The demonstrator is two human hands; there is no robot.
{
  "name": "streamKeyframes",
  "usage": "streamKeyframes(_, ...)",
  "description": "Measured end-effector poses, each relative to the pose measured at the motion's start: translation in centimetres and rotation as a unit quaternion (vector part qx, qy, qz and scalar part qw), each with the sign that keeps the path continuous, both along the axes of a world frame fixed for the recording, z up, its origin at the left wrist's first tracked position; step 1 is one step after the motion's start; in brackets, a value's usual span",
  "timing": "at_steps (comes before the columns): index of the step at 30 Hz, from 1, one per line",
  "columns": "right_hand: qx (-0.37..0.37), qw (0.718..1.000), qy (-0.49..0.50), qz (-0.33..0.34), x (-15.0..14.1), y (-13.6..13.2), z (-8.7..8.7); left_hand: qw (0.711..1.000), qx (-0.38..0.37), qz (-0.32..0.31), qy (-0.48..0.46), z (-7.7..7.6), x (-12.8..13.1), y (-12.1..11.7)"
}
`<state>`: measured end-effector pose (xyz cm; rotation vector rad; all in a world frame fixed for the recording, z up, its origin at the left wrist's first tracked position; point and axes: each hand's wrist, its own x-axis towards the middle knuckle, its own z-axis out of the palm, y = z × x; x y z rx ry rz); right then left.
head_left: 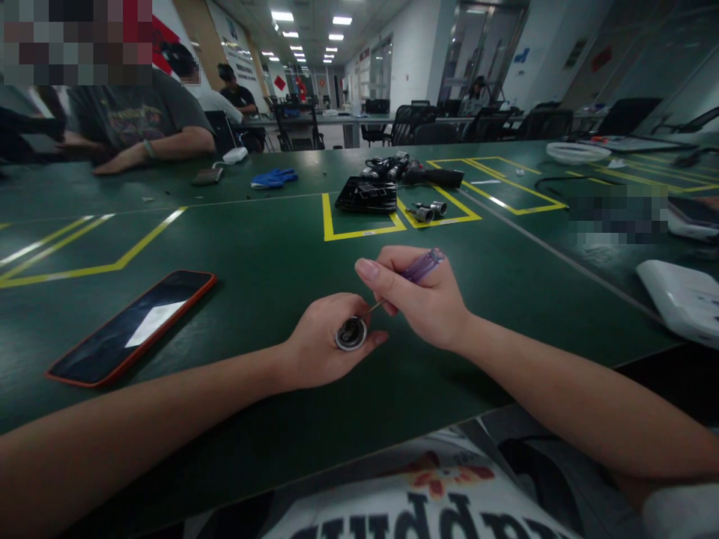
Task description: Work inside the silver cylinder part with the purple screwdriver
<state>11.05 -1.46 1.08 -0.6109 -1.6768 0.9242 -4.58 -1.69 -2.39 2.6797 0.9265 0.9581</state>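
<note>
Office room; green table with yellow tape outlines. Left hand, near table's front edge, grips round silver metal connector, open end up. Right hand pinches purple translucent-handled screwdriver, shaft angled to connector's opening. Orange-cased black phone lies toward table's left edge.

Head view: room dim overall; rectangular ceiling lights bright in background. White glare on phone, sheen on green tabletop. Wide-angle stretch toward edges; background soft; pixelated blocks upper left, right. Lower forearms shadowed.
</note>
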Motion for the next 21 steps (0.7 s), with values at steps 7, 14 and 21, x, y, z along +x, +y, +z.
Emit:
streamKeyframes(7,-0.02,1.0,-0.006,-0.003,-0.13,0.23,-0.08,1.0,0.015,0.004,0.003,-0.14,-0.01,-0.01)
streamKeyframes(14,-0.046,0.999,0.02,0.006,-0.14,0.37,0.01,1.0,0.012,0.003,0.011,0.03,-0.08,0.03)
streamKeyframes(21,-0.01,1.0,0.006,-0.003,-0.14,0.12,0.05,1.0,0.002,-0.004,0.005,0.08,-0.01,0.03)
